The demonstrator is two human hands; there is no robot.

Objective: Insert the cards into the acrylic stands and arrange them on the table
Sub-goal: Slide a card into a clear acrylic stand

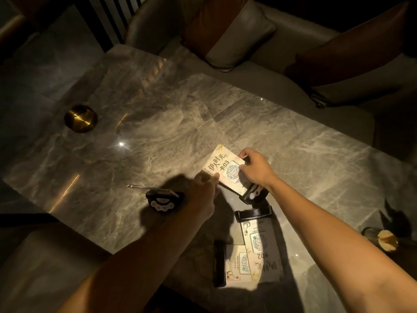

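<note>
A cream card with a QR code and "03" (222,168) sits in an acrylic stand with a dark base (253,195), tilted above the marble table (180,123). My left hand (206,188) pinches its lower left edge. My right hand (255,168) grips the card's right side, fingers over the top corner. Two more stands with cards lie flat near me: one marked "02" (261,247) with its dark base (252,214) pointing away, and another (239,263) lying sideways with its base (220,263) at the left.
A black holder with white scalloped trim (162,201) lies left of my left hand. A brass round dish (80,118) stands at the table's far left. A small dark-and-gold object (381,239) is at the right edge. A sofa with cushions (228,35) runs behind the table.
</note>
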